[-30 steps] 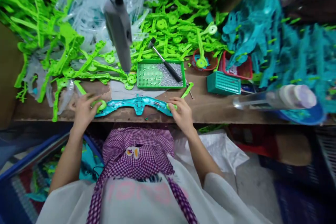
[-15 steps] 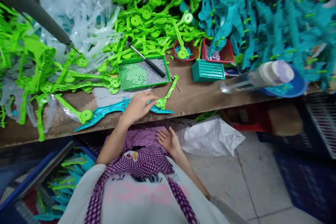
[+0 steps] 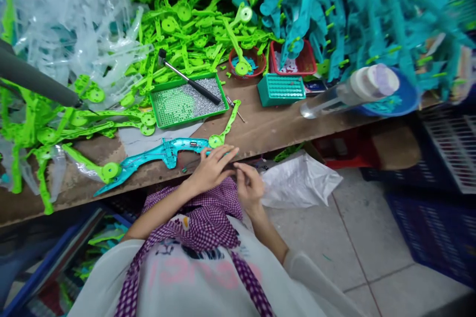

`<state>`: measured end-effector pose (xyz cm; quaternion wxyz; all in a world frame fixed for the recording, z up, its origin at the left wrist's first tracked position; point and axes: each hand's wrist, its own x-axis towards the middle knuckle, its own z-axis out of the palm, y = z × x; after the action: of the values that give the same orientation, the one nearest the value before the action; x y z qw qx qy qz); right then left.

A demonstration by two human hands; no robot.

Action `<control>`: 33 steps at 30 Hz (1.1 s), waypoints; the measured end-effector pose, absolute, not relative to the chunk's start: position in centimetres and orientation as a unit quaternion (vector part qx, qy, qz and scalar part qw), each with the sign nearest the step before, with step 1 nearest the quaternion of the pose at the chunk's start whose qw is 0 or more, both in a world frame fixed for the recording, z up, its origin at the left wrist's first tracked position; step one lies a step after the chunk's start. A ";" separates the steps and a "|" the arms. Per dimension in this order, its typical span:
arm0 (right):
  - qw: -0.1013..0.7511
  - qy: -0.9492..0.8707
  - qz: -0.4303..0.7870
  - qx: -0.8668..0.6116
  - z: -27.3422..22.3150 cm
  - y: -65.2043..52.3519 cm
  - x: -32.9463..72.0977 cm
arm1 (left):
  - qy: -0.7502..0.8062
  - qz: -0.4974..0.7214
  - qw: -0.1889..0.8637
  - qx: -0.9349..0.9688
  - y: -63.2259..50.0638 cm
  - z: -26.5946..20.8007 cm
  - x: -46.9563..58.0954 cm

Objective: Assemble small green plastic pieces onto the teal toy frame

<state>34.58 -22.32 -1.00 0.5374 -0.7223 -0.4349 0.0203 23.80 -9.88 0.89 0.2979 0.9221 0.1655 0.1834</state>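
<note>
A turquoise plastic half-shell [image 3: 165,151], bow-shaped, lies along the table's front edge with small parts and thin wires inside. My left hand [image 3: 211,171] is over its right end, fingers stretched out to the right and thumb apart below them, covering that end. Just right of it, at the table edge, my right hand [image 3: 250,185] has thumb and fingertips pinched together. Whatever is between them is too small to make out. A lime green arm with a round disc [image 3: 215,141] touches the shell near my left fingers. Another lime green arm [image 3: 110,172] lies at its left end.
Behind the shell is a green tray [image 3: 173,104] of small metal pieces, with a black-handled hammer [image 3: 203,90] across it. A dark hanging tool [image 3: 40,81] reaches in from the left. A turquoise box [image 3: 281,90] and a clear bottle [image 3: 345,90] stand right. Piled plastic parts fill the back.
My right hand has risen from my lap to the table edge and its fingers have closed. My left hand has slid right along the shell, uncovering its middle. The view has shifted.
</note>
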 end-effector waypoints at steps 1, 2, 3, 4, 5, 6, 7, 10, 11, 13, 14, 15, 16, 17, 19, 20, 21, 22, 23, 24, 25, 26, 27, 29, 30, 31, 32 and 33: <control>0.518 -0.494 0.002 -0.699 -0.4 -21.4 35.0 | 0.170 0.186 0.298 0.921 -10.2 1.0 24.1; 0.507 -0.521 -0.014 -0.687 0.1 -20.4 35.5 | 0.181 0.187 0.296 0.919 -10.2 1.1 24.4; 0.503 -0.519 -0.028 -0.691 0.6 -19.5 36.2 | 0.198 0.186 0.290 0.918 -10.0 1.3 24.6; 0.503 -0.497 -0.036 -0.706 1.0 -18.7 37.0 | 0.218 0.183 0.278 0.917 -9.7 1.4 24.6; 0.501 -0.465 -0.038 -0.729 1.3 -18.3 37.8 | 0.237 0.176 0.262 0.919 -9.3 1.5 24.5; 0.493 -0.431 -0.036 -0.755 1.4 -18.1 38.7 | 0.252 0.167 0.244 0.922 -8.8 1.5 24.2; 0.478 -0.403 -0.032 -0.780 1.3 -18.2 39.6 | 0.260 0.156 0.227 0.925 -8.3 1.5 23.8; 0.376 -0.376 -0.018 -0.847 0.4 -20.5 41.5 | 0.271 0.124 0.208 0.932 -7.1 0.6 22.3; 0.332 -0.377 -0.007 -0.865 0.0 -21.6 41.8 | 0.277 0.120 0.210 0.930 -6.9 0.2 22.0; 0.257 -0.390 0.031 -0.884 -0.4 -24.0 41.7 | 0.290 0.120 0.219 0.924 -6.7 -0.4 21.6; 0.240 -0.402 0.048 -0.882 -0.2 -24.9 41.5 | 0.294 0.120 0.224 0.921 -6.7 -0.6 21.6; 0.242 -0.415 0.054 -0.876 0.1 -25.7 41.1 | 0.296 0.119 0.229 0.920 -6.8 -0.5 21.5; 0.260 -0.433 0.046 -0.862 0.7 -26.2 40.6 | 0.295 0.116 0.236 0.919 -7.0 -0.2 21.5; 0.292 -0.458 0.028 -0.839 1.3 -26.3 40.0 | 0.290 0.112 0.247 0.918 -7.2 0.3 21.5; 0.363 -0.537 -0.009 -0.762 2.8 -25.7 38.8 | 0.264 0.101 0.301 0.911 -7.6 1.9 21.4; 0.390 -0.585 -0.015 -0.711 3.3 -25.1 38.3 | 0.235 0.092 0.353 0.901 -7.7 2.8 21.3; 0.408 -0.631 -0.008 -0.660 3.7 -24.2 37.9 | 0.193 0.078 0.424 0.881 -7.8 3.7 21.1; 0.421 -0.667 0.009 -0.615 3.9 -23.3 37.5 | 0.148 0.062 0.505 0.848 -7.8 4.5 21.0; 0.427 -0.689 0.026 -0.585 3.9 -22.3 37.2 | 0.112 0.046 0.586 0.801 -7.8 5.0 20.9; 0.429 -0.700 0.040 -0.570 3.8 -21.4 37.0 | 0.098 0.034 0.657 0.747 -7.7 5.4 20.9; 0.423 -0.707 0.046 -0.565 3.6 -20.6 36.9 | 0.109 0.033 0.713 0.692 -7.8 5.5 21.0; 0.408 -0.717 0.045 -0.563 3.3 -20.0 36.8 | 0.141 0.043 0.755 0.639 -7.9 5.5 21.1; 0.386 -0.731 0.039 -0.561 3.0 -19.5 36.6 | 0.184 0.058 0.785 0.589 -8.1 5.3 21.2; 0.331 -0.769 0.025 -0.547 2.6 -18.8 36.3 | 0.263 0.087 0.815 0.509 -8.6 4.5 21.7; 0.304 -0.786 0.023 -0.538 2.4 -18.6 36.0 | 0.294 0.104 0.818 0.484 -8.8 4.1 22.0; 0.283 -0.798 0.021 -0.531 2.3 -18.6 35.8 | 0.321 0.121 0.814 0.468 -9.0 3.7 22.2; 0.271 -0.807 0.020 -0.525 2.3 -18.6 35.6 | 0.347 0.141 0.804 0.462 -9.1 3.4 22.4; 0.269 -0.810 0.022 -0.521 2.4 -18.8 35.5 | 0.372 0.165 0.787 0.463 -9.1 3.1 22.5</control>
<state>35.49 -18.78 2.36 0.2687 -0.5208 -0.8100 0.0219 22.50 -9.13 3.11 0.7870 0.4635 0.3724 0.1646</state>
